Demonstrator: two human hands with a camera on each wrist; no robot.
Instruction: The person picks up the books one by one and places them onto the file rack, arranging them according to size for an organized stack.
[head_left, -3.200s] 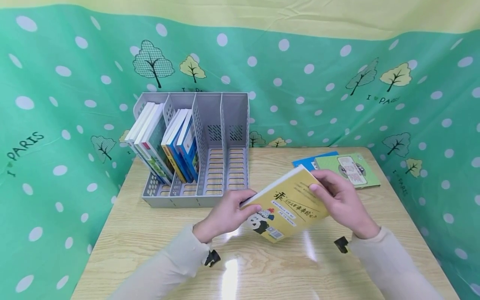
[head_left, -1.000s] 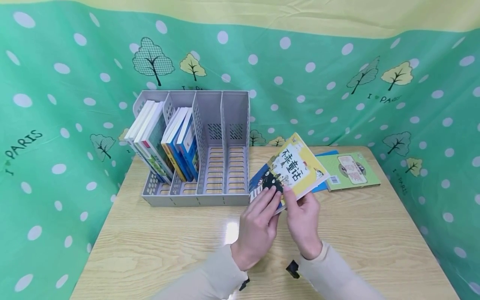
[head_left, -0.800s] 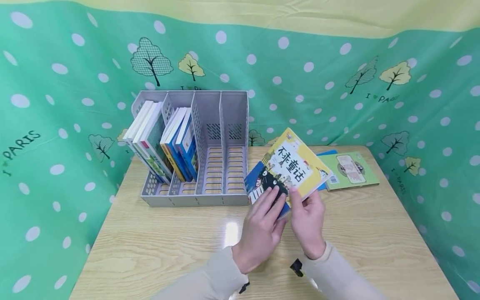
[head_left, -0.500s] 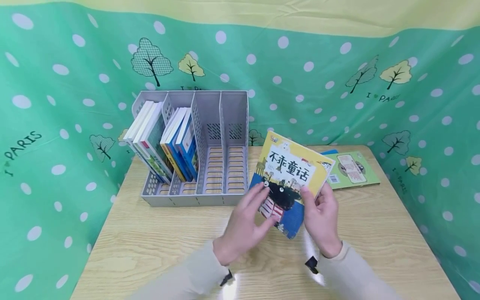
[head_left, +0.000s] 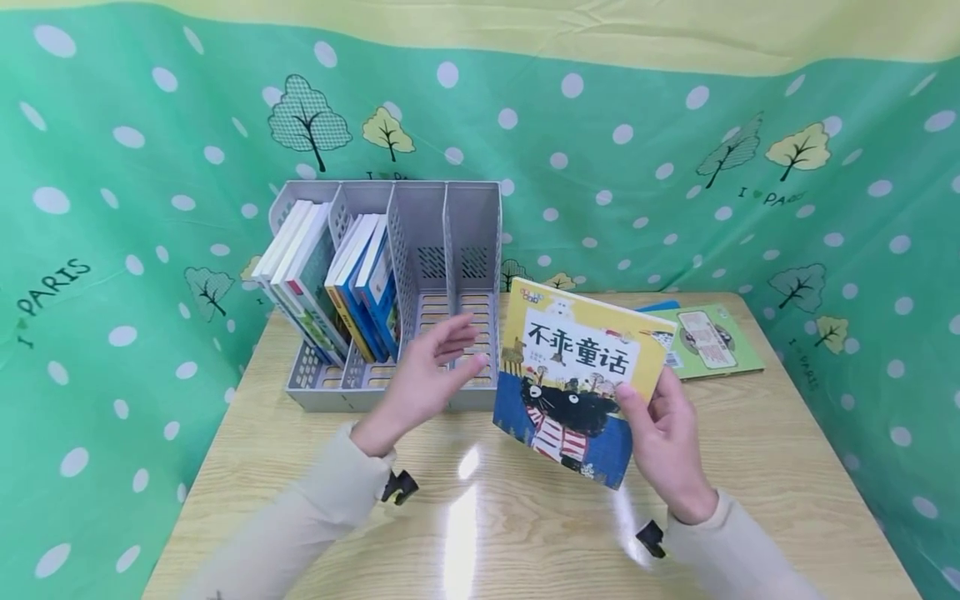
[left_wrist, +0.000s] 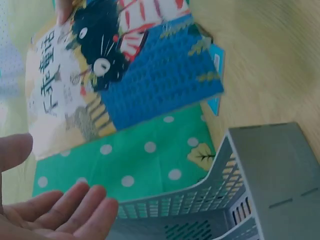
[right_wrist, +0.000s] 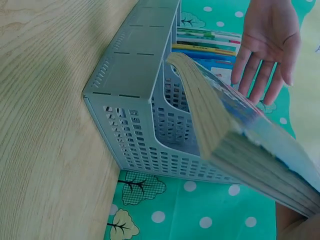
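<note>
My right hand [head_left: 667, 437] grips a yellow and blue picture book [head_left: 577, 375] by its right edge, thumb on the front cover and fingers behind. The book is held over the table, cover facing me, with a black animal in a striped shirt on it. Its thick page edges show in the right wrist view [right_wrist: 250, 165]. My left hand [head_left: 423, 379] is empty, fingers loosely spread, in front of the grey file rack [head_left: 322, 400]. In the left wrist view, the left fingers [left_wrist: 80, 210] are apart from the book.
Books [head_left: 300, 283] lean in the rack's leftmost slot, and blue and yellow books [head_left: 363, 287] in the slot beside it. The two right slots hold no books. A green book [head_left: 716, 337] lies over a blue book [head_left: 660, 307] at the table's back right. A polka-dot curtain [head_left: 600, 167] hangs behind.
The book was turned from its yellow back to its front cover, then tilted more level. My left hand has let go of it and moved left toward the rack; the right hand keeps its hold.
</note>
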